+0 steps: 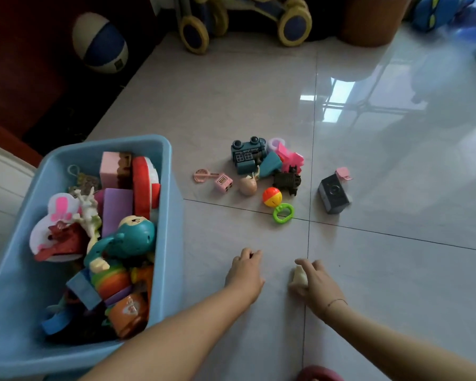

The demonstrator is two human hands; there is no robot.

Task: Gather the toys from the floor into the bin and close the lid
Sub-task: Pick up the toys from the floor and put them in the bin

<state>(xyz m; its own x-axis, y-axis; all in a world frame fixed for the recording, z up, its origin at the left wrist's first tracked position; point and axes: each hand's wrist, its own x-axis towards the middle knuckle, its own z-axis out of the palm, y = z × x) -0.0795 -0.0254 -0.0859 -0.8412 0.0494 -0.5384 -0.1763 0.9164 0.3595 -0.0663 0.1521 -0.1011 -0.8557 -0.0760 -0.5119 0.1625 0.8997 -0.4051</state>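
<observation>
Right hand (318,284) curls around cream toy (300,276).

You look down on a glossy pale tiled floor (382,270), dark grout lines crossing near the middle. At two o'clock a window's bright reflection (338,100) lies on the tiles. At ten o'clock a dark red rug (25,86) holds a blue-and-cream ball (101,42). At twelve o'clock stand a stroller's yellow-rimmed wheels (294,23), with a brown round tub (371,20) at one o'clock.
</observation>
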